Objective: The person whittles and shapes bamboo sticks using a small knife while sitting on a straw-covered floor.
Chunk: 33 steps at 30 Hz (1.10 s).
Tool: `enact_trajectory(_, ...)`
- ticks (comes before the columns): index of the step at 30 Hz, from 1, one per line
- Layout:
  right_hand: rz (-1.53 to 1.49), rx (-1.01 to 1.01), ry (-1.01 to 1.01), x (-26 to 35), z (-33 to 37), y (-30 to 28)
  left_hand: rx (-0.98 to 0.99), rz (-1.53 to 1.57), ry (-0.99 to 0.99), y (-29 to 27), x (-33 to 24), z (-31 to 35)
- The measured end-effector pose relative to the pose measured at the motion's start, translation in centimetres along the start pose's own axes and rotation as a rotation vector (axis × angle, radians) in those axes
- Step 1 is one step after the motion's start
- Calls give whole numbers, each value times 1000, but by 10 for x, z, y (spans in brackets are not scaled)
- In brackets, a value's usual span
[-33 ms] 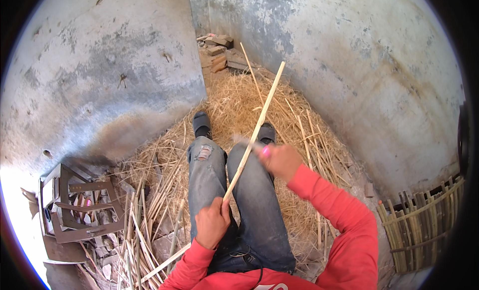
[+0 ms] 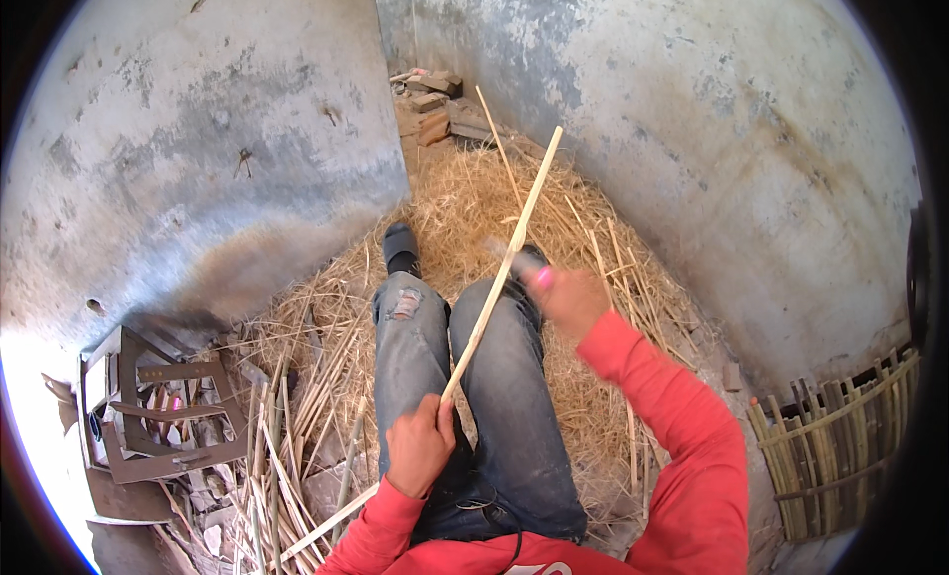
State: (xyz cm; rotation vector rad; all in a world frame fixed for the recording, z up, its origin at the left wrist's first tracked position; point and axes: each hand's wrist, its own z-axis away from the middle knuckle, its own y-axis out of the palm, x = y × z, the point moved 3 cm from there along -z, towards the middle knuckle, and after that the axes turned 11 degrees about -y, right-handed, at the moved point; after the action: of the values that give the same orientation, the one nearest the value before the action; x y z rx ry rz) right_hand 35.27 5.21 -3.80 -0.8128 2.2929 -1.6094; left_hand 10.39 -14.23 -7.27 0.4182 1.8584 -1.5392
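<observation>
Pale wooden strip [image 2: 496, 293], long and narrow, is seen in the head view, looking down over a seated person's lap; it slants from between the thighs up and away to the right, its far end raised toward the corner of a room. The left hand [image 2: 420, 444] is closed around the strip's near end, thumb pressed along it, above the left thigh. The right hand [image 2: 568, 296], farther out and to the right, has its fingers curled around a tool [image 2: 526, 266] that is blurred; the tool crosses the strip beyond its midpoint, but whether it touches cannot be told. A bright pink spot shows by that hand, too blurred to identify. The person wears a red long-sleeved top [image 2: 682, 417], faded jeans [image 2: 410, 353] torn at the left knee, and dark shoes [image 2: 400, 244]. Around the feet spreads a heap of straw-coloured shavings [image 2: 465, 184]. More loose strips [image 2: 282, 456] lie in a tangle on the left, next to a dark angular frame [image 2: 178, 466], and others lie along the right edge of the heap. A curved panel of upright slats [image 2: 840, 456] stands at the far right. Bricks [image 2: 432, 128] are piled in the corner, between stained, peeling grey walls [image 2: 692, 179].
</observation>
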Motion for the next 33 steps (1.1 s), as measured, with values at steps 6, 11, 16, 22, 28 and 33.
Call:
enact_trajectory(6, -79, -8, -194, 38, 9, -12, 57, 26, -31, 0, 4, 0)
enact_trajectory(11, -114, 56, -219, 71, 34, 3, 171, 103, -50, 1, 7, -3)
enact_trajectory(16, -79, 25, -214, 61, 29, 10, 178, 67, -40, -1, 8, 1)
enact_trajectory(22, 119, -65, -142, -12, 0, 23, 209, 84, -50, -12, 16, 18)
enact_trajectory(28, 29, -291, 355, -174, -15, 32, 258, 38, -62, -32, 35, 55)
enact_trajectory(33, 129, -280, 634, -263, 13, -20, 428, 202, -232, -40, 62, 83)
